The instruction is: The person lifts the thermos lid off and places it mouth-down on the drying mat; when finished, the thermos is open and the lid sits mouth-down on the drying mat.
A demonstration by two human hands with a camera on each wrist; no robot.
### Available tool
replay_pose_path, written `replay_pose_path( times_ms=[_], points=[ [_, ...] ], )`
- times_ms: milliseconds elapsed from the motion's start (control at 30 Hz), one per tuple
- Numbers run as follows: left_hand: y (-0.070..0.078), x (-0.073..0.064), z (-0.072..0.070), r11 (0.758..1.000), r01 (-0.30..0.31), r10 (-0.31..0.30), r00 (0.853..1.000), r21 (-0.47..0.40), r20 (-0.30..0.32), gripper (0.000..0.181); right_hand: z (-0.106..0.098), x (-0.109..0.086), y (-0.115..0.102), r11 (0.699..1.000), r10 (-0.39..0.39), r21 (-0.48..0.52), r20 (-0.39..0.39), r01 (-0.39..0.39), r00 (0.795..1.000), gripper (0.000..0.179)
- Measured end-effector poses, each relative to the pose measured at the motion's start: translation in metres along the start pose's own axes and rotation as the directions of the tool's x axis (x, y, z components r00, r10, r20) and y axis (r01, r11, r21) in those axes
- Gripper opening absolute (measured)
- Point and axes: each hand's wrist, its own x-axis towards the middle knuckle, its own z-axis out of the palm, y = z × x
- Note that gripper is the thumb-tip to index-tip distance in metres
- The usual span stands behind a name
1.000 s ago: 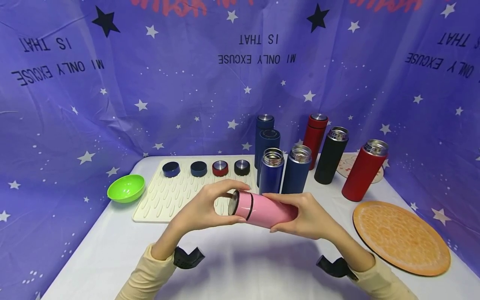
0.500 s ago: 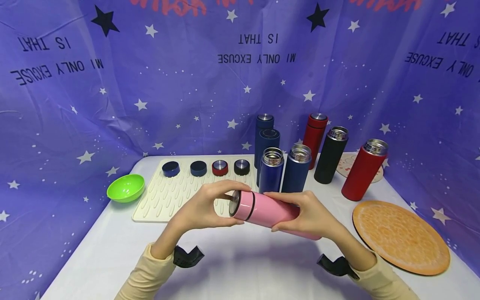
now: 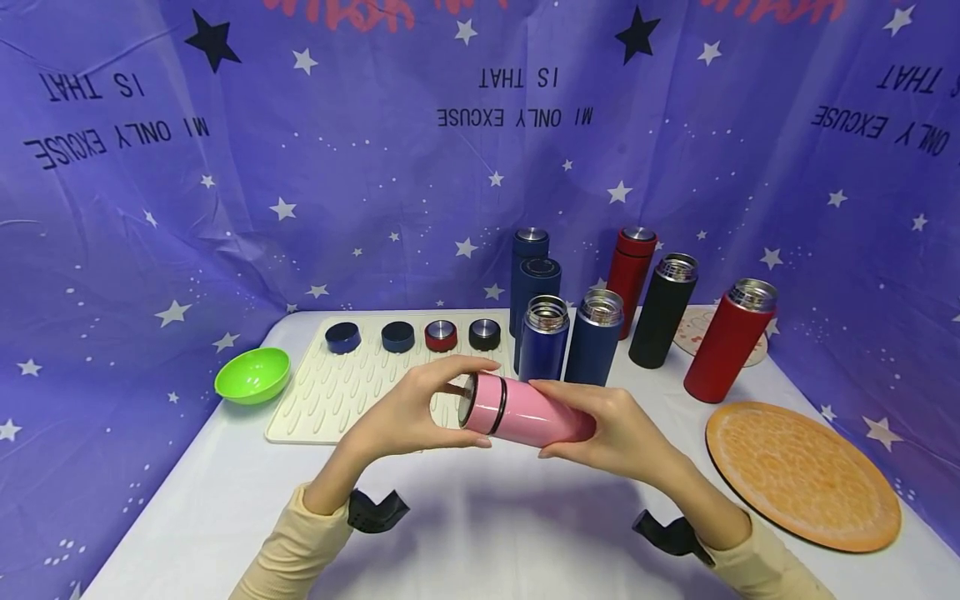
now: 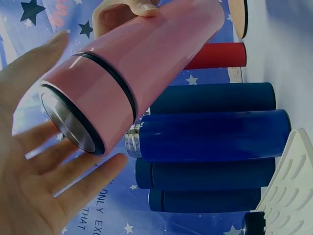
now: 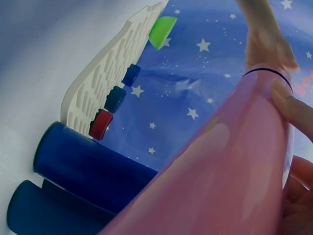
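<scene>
Head view shows a pink bottle (image 3: 543,414) held above the tabletop (image 3: 487,533), tilted, its lidded end pointing left and slightly raised, a black ring marking the seam below the lid (image 3: 487,404). The right hand (image 3: 626,429) grips the bottle's body, thumb on the near side and fingers over the far side. The left hand (image 3: 405,417) is spread wide around the lid; the left wrist view shows its fingers extended and parted, pinching nothing, though whether any fingertip touches is hard to tell. Just beyond the pink bottle stand a glossy blue bottle (image 3: 543,346) and a matte blue bottle (image 3: 594,350), both open-mouthed, with two capped blue bottles (image 3: 542,292) behind. To their right are a capped red bottle (image 3: 630,271), an open black bottle (image 3: 662,321) and an open red bottle (image 3: 727,350). A round orange mat (image 3: 802,475) lies nearer on the right. On the left, a white ridged mat (image 3: 330,408) carries four small lids (image 3: 441,337) in a row, blue, dark blue, red and black, beside a green bowl (image 3: 252,377). Starry purple cloth (image 3: 375,167) hangs behind.
</scene>
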Motion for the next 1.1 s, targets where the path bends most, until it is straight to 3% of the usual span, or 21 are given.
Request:
replay_pose_path(
  times_ms=[167, 367, 500, 633, 733, 833, 933, 1100],
  points=[
    [-0.001, 0.002, -0.001, 0.99, -0.139, 0.138, 0.99, 0.029, 0.036, 0.075, -0.002, 0.0, 0.007, 0.995, 0.066, 0.074, 0.045, -0.07, 0.997, 0.07],
    [-0.002, 0.002, -0.002, 0.985, -0.171, 0.169, 0.985, 0.033, 0.034, 0.069, -0.003, -0.001, 0.012, 0.99, 0.105, 0.091, 0.066, -0.111, 0.992, 0.07],
    [0.001, 0.002, -0.002, 0.992, -0.125, 0.125, 0.992, 0.003, 0.017, 0.068, 0.0, 0.0, 0.01, 0.994, 0.077, 0.074, 0.043, -0.08, 0.996, 0.07],
    [0.019, 0.002, -0.005, 1.0, -0.009, 0.009, 1.0, -0.01, -0.014, 0.068, 0.002, 0.0, 0.006, 1.0, 0.019, 0.009, -0.005, -0.018, 1.0, 0.07],
    [0.031, 0.004, -0.008, 0.997, 0.073, -0.073, 0.997, -0.019, -0.023, 0.066, 0.003, 0.0, 0.004, 0.999, -0.011, -0.037, -0.032, 0.009, 0.999, 0.071],
    [0.032, 0.004, -0.008, 0.995, 0.103, -0.103, 0.995, -0.015, -0.018, 0.066, 0.003, -0.001, 0.002, 0.998, -0.014, -0.056, -0.037, 0.012, 0.999, 0.072],
    [0.024, 0.003, -0.006, 0.998, 0.066, -0.066, 0.998, -0.016, -0.011, 0.069, 0.002, 0.0, 0.003, 0.999, 0.0, -0.043, -0.02, -0.001, 1.0, 0.071],
    [0.002, 0.001, -0.002, 0.997, -0.069, 0.069, 0.997, -0.03, 0.015, 0.076, 0.0, -0.001, 0.01, 0.997, 0.061, 0.043, 0.049, -0.063, 0.997, 0.069]
  ],
)
